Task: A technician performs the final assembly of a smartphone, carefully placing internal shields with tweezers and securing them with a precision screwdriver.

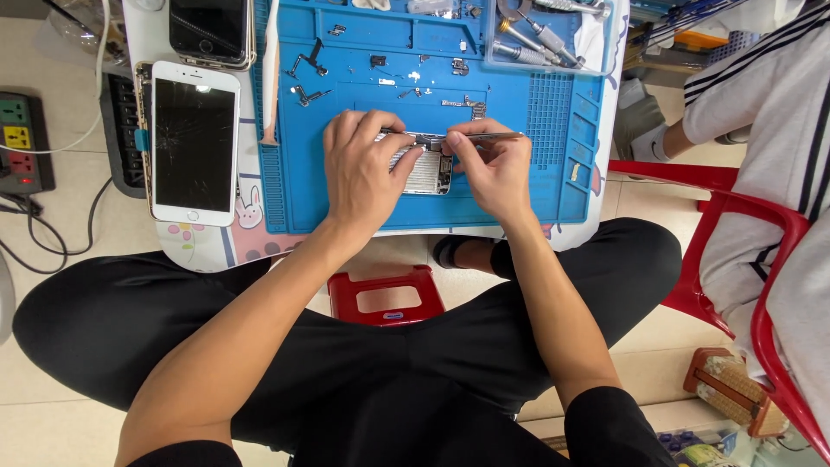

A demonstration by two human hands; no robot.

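Blue repair mat point(527, 186): our left hand point(363, 173) pins the opened phone point(426, 170), right hand point(488, 164) pinches tweezers point(471, 137); a slip could scatter the loose screws point(406, 78) beyond our fingers.

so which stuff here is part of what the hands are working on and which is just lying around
In use: left hand, right hand, opened phone body, tweezers, blue mat.

Lying about: white phone with cracked screen, dark phone, power strip, red stool.
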